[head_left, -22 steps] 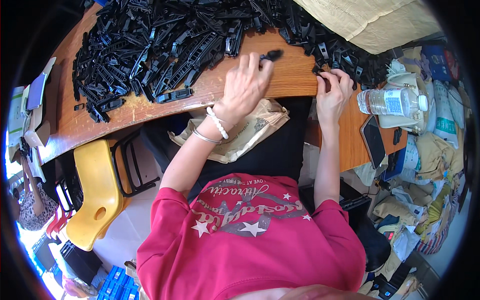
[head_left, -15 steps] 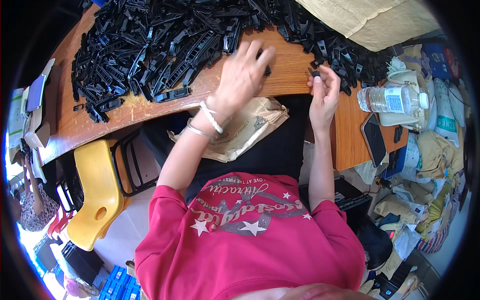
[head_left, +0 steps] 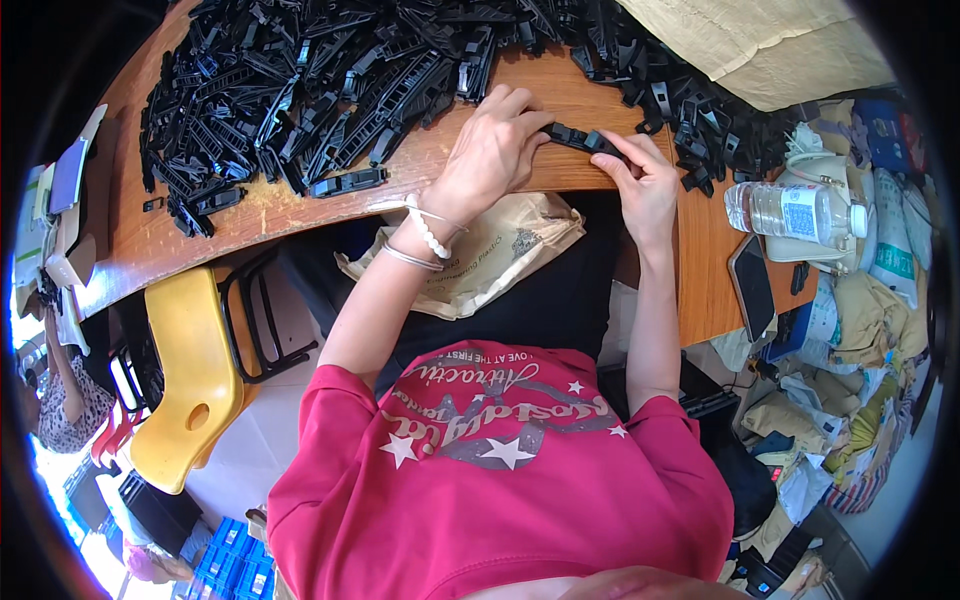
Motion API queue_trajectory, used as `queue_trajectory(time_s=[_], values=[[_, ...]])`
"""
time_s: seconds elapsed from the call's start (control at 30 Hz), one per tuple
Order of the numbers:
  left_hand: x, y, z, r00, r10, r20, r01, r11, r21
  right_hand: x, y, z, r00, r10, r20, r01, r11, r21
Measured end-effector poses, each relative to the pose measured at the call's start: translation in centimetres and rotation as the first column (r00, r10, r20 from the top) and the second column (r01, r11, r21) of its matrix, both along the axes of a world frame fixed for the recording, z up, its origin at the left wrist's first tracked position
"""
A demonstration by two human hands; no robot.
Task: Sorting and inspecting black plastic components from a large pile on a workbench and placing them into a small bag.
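Observation:
Between my two hands, above the table's near edge, spans a black plastic part [head_left: 570, 136]. My left hand [head_left: 492, 152], fingers curled, grips its left end. At its right end my right hand [head_left: 648, 190] pinches a small black plastic piece [head_left: 603, 144] between thumb and fingers. The small piece meets the longer part end to end; whether they are joined I cannot tell. Beyond my left hand lies a big heap of long black plastic parts [head_left: 300, 90]. A second heap of shorter black pieces [head_left: 700, 130] lies past my right hand.
A brown paper bag [head_left: 490, 260] rests on my lap under the wooden table [head_left: 420, 165]. To the right are a clear water bottle [head_left: 785, 212], a phone [head_left: 750, 285] and a white bag [head_left: 855, 240]. A yellow chair [head_left: 190, 370] stands at the left.
My left hand has closed on the black part and holds it out toward the right. My right hand has brought its small piece left against that part's end.

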State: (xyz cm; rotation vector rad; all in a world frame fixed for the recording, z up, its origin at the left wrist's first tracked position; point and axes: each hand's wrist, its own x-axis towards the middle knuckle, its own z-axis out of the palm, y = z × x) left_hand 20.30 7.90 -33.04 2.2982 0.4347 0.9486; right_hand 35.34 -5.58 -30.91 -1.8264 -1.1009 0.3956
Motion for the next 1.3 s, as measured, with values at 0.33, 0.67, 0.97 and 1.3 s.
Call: queue_trajectory(time_s=[0.33,0.67,0.97,1.3], values=[[-0.1,0.2,0.2,0.999,-0.019,-0.031,0.019,1.000,-0.012,2.1,0.9,-0.4,0.989,0.150,-0.002,-0.150,0.988,-0.016],[-1.4,0.1,1.0,0.998,-0.057,-0.033,0.055,0.995,-0.079,-0.7,1.3,-0.9,0.952,0.229,0.203,-0.247,0.967,0.063],[-1.4,2.0,2.0,0.851,0.517,-0.094,-0.425,0.782,0.457,-3.0,-0.1,0.1,0.923,0.068,0.379,-0.114,0.988,0.102],[-1.8,-2.4,1.1,0.914,0.406,0.002,-0.398,0.894,0.208,4.0,0.6,-2.4,0.733,-0.209,0.647,0.141,0.978,0.157]])
